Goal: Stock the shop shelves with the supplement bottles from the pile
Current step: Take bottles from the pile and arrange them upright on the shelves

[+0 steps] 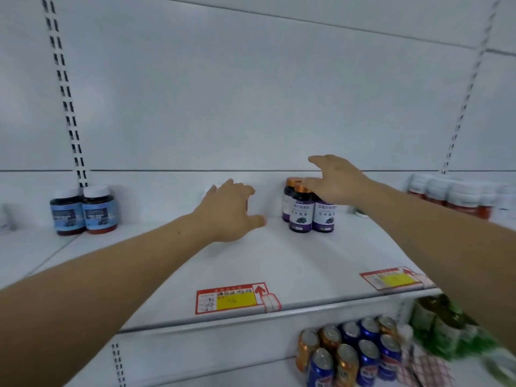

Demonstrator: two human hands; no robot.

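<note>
My right hand (339,181) is up over the purple-label bottles (310,209), fingers spread and resting on or just above the orange caps. It isn't curled round anything, looks more like I'm nudging the little cluster square. Can't honestly tell if the palm is touching the caps or only hovering. My left hand (233,210) is out over the bare shelf (173,275) just left of them, fingers loosely apart, holding nothing. My guess is it's there to catch or steady the group if one tips.

The bottles sit near the back of the shelf, packed touching each other in a tight bunch, which makes sense: push them back and leave the front free for more. The pile I'm stocking from isn't in view.

Further out: two blue-label jars (83,209) with white lids on the far left, well apart from my stuff, and a row of white-capped red bottles (452,199) off to the right. Two red-and-yellow price tags (231,298) lie along the front edge. Shelf below has drink cans (351,350) and some green bottles (446,325). Nothing really blocks the open stretch between the jars and the purple ones.
</note>
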